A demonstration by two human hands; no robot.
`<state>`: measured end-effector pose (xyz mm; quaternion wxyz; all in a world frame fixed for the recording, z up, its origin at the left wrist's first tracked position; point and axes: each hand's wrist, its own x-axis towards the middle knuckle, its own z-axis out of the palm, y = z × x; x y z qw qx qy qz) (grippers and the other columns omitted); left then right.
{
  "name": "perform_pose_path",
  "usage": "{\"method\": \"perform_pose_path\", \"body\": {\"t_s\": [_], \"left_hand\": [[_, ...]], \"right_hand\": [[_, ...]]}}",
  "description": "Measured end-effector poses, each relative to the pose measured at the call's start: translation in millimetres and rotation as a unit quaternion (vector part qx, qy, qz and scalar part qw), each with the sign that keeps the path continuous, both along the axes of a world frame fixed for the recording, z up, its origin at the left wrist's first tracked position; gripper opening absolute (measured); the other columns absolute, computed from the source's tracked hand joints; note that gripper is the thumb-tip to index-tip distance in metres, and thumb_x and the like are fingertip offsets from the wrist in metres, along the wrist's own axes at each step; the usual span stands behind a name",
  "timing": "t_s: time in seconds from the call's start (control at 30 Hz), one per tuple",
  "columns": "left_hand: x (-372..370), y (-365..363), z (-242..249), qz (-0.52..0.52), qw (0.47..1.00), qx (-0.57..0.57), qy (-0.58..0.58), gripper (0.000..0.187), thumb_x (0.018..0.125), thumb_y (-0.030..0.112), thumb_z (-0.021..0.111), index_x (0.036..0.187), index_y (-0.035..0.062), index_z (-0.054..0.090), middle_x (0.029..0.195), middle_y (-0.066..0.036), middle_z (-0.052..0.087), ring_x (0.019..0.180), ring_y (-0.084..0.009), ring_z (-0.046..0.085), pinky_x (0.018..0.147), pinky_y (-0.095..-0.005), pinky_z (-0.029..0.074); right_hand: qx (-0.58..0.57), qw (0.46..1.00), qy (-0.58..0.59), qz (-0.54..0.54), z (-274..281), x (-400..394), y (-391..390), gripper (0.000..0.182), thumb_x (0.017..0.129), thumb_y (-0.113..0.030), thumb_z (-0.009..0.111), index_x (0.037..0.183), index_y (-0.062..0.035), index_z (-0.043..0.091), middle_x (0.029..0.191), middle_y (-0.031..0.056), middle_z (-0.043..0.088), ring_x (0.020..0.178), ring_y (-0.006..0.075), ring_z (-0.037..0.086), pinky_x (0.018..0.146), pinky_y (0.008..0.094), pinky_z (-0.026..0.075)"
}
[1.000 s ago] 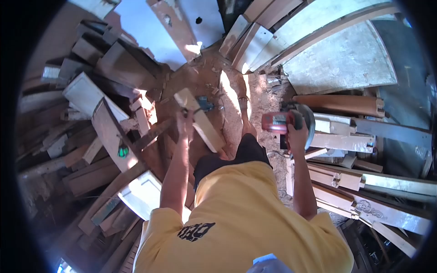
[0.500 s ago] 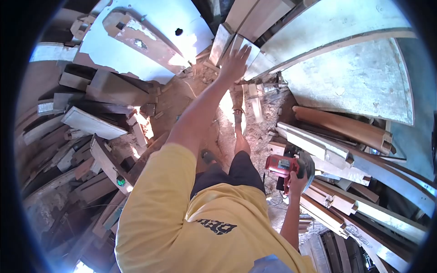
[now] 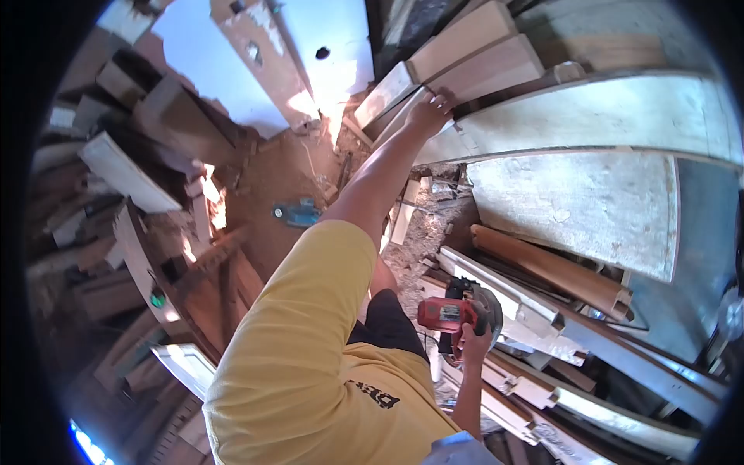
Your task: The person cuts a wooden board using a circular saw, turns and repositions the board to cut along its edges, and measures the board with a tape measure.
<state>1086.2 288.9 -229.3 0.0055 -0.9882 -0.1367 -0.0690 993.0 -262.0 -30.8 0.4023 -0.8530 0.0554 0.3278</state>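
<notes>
My left hand reaches forward to the stacked timber at the top centre, its fingers curled over the edge of a wooden board. Beside it lies another thick board with a pale end. Low on the right, my right hand grips the handle of a red circular saw. The saw is held in the air beside my body, its round guard facing right, near the long stacked planks.
A large white panel leans at the right, below a long pale board. A blue tool lies on the dirt floor. Piled timber stands at the left. Long planks fill the lower right.
My left hand has moved right and its spread fingers have curled over the board edge. The view has shifted, the saw sits further left in it, and the blue tool has come into sight.
</notes>
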Motion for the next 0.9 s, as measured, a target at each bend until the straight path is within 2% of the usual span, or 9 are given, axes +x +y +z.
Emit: {"method": "perform_pose_path", "body": {"t_s": [0.13,0.23,0.3,0.4,0.5,0.6,0.77,0.8,0.9], "left_hand": [[-50,6,11,-0.027,0.997,0.037,0.069,0.018,0.093,0.019,0.064,0.095,0.0176,0.082,0.122,0.001,0.074,0.116,-0.0258,0.069,0.09,-0.0408,0.06],[-134,26,68,0.037,0.955,-0.128,0.267,0.016,0.091,0.017,0.067,0.101,0.0169,0.08,0.121,-0.001,0.072,0.11,-0.0261,0.073,0.085,-0.041,0.062],[-218,45,130,-0.025,0.986,-0.07,0.149,0.019,0.093,0.019,0.064,0.108,0.0163,0.075,0.118,-0.006,0.07,0.102,-0.0292,0.074,0.084,-0.0437,0.062],[-281,49,313,0.12,0.97,-0.068,0.198,0.018,0.099,0.029,0.063,0.108,0.0172,0.074,0.102,-0.004,0.074,0.101,-0.0269,0.075,0.081,-0.0437,0.061],[-350,44,583,0.023,0.989,-0.133,-0.056,0.023,0.104,0.023,0.055,0.105,0.0131,0.076,0.096,-0.01,0.076,0.087,-0.0259,0.075,0.077,-0.0379,0.06],[-446,5,711,0.298,0.912,-0.282,-0.009,0.031,0.103,0.028,0.052,0.111,0.0049,0.072,0.104,-0.014,0.074,0.094,-0.0277,0.073,0.081,-0.0372,0.059],[-516,-93,746,0.421,0.901,-0.054,-0.085,0.099,0.085,0.067,0.073,0.149,-0.0051,0.049,0.147,-0.025,0.059,0.134,-0.0331,0.062,0.116,-0.0497,0.047],[-517,-79,708,0.44,0.89,-0.115,-0.036,0.13,0.069,0.079,0.08,0.158,-0.0035,0.036,0.158,-0.024,0.048,0.146,-0.0357,0.049,0.126,-0.0512,0.033],[-503,-55,618,0.397,0.774,-0.207,-0.449,0.102,0.076,0.072,0.083,0.139,-0.0036,0.056,0.126,-0.021,0.072,0.114,-0.0338,0.072,0.1,-0.0419,0.057]], "right_hand": [[0.026,0.995,-0.04,0.09,4,14,11,0.039,0.088,-0.005,0.074,0.126,-0.0012,0.068,0.095,0.0022,0.07,0.072,0.0089,0.063,0.059,0.0253,0.051],[0.066,0.99,0.0,0.125,-9,33,22,0.04,0.088,-0.002,0.072,0.127,-0.0034,0.066,0.081,0.0014,0.067,0.057,0.0078,0.059,0.046,0.0237,0.046],[0.103,0.985,0.028,0.132,-2,34,49,0.04,0.088,-0.001,0.071,0.128,-0.0044,0.065,0.076,0.0012,0.066,0.052,0.0075,0.058,0.041,0.0233,0.044],[0.046,0.982,0.043,0.18,5,48,75,0.044,0.087,0.005,0.064,0.13,-0.0022,0.068,0.091,0.003,0.071,0.061,0.0072,0.06,0.049,0.0237,0.047],[0.181,0.956,0.022,0.229,-2,61,94,0.045,0.085,0.006,0.062,0.129,-0.0026,0.069,0.087,0.0031,0.071,0.056,0.0085,0.059,0.046,0.0255,0.046],[0.152,0.958,0.041,0.238,5,68,118,0.046,0.082,0.004,0.06,0.126,-0.0068,0.071,0.08,0.005,0.069,0.052,0.0099,0.059,0.043,0.0265,0.045],[0.123,0.947,-0.01,0.297,40,66,156,0.041,0.083,0.0,0.062,0.122,-0.0076,0.072,0.074,0.005,0.067,0.051,0.0105,0.059,0.043,0.0275,0.045],[0.13,0.947,-0.013,0.295,43,64,162,0.04,0.082,-0.001,0.062,0.12,-0.0069,0.072,0.074,0.0049,0.066,0.051,0.0112,0.059,0.044,0.0284,0.046],[0.148,0.914,-0.059,0.372,24,83,171,0.035,0.079,-0.002,0.063,0.113,-0.0022,0.073,0.074,0.0048,0.066,0.054,0.0138,0.06,0.048,0.0317,0.048]]}}
